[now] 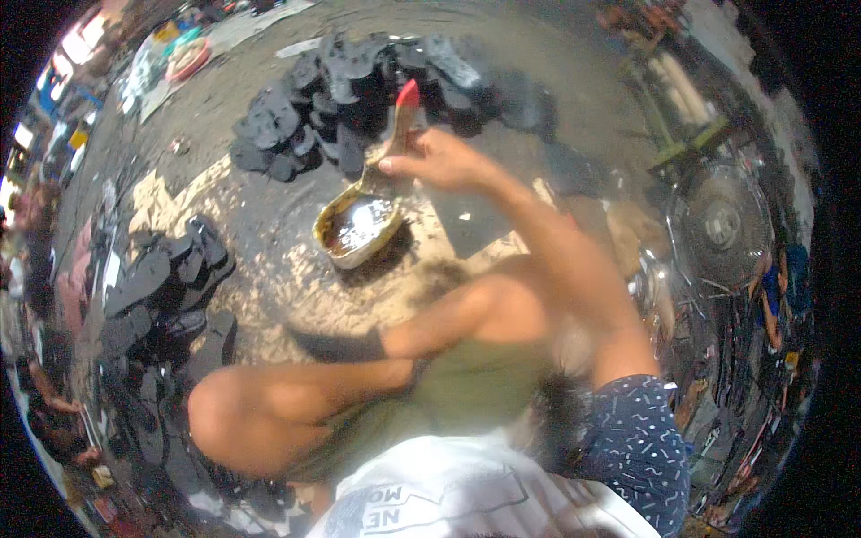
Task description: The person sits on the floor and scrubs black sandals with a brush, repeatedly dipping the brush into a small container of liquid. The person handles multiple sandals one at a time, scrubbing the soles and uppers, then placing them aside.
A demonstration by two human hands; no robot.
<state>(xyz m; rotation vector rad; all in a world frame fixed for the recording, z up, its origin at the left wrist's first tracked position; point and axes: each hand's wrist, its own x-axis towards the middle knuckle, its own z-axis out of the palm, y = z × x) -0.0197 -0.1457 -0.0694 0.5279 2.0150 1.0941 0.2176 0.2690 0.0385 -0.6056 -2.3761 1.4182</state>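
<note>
My right hand [437,161] is closed round a brush [405,115] whose handle ends in a red tip. The handle slants upward and the brush's lower end is at the far rim of a shallow tub [366,258]. Glossy brown liquid [345,224] lies in that tub, reflecting the light. Whether the bristles touch the liquid I cannot tell. The tub stands on a stained, pale sheet [269,287] in front of my crossed legs [296,394]. My left hand is not in view.
Dark shoe soles [345,81] lie heaped in an arc beyond the tub. More soles [152,278] are piled at the left, close to my knee. A round fan [720,222] stands at the right. Far left, a red basin [187,61] rests on a pale sheet.
</note>
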